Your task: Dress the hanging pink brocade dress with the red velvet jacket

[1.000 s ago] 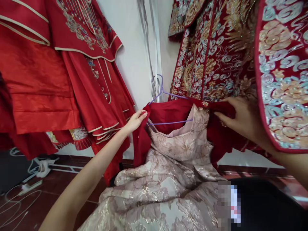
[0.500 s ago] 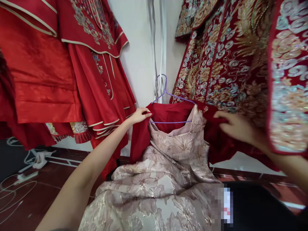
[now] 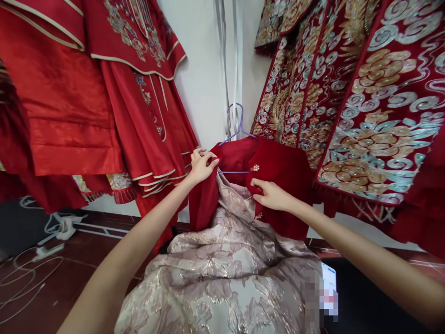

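I see the left hand (image 3: 202, 166) pinching the shoulder edge of a dark red cloth jacket (image 3: 287, 171). Apart from it, the right hand (image 3: 273, 195) is clamped on the jacket's front edge, between two gold, flower-shaped buttons (image 3: 255, 167). Inside the jacket's opening I make out a thin purple hanger (image 3: 240, 129). The jacket lies over the top of a pale pink floral brocade dress (image 3: 222, 278).

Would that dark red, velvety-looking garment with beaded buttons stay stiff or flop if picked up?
The dark red, velvety-looking garment would probably flop, as it drapes softly around the thin purple hanger. Its small beaded buttons might catch on cloth, since they sit on its surface.
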